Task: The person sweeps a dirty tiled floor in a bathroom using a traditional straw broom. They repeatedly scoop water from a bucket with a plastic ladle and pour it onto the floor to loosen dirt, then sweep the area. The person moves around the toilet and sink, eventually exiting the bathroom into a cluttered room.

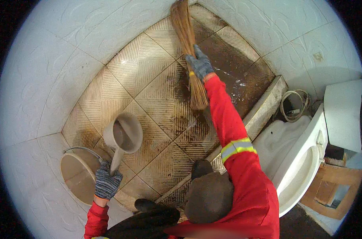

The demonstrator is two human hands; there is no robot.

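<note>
In a grey knit glove, my left hand point(107, 181) is closed round the handle of a pale plastic dipper point(127, 137), whose cup faces up over the floor. Just left of that hand stands a beige bucket point(74, 161) with a wire handle; the dipper is outside it. My right hand point(200, 63), also gloved, reaches far forward and grips a straw hand broom point(182, 28) near its yellow binding. The broom's long bristles point away toward the far corner, against the tiled wall. Ribbed floor tiles point(153, 103) lie below, stained brown, with wet dark patches on the right.
A low tiled curb point(264, 105) crosses on the right. Beyond it are a white washbasin point(287, 197), a coiled hose point(294, 107), a white box point(342, 113) and a wooden frame point(308, 195). White tiled walls point(73, 32) meet at the far corner. My dark boots are at the bottom.
</note>
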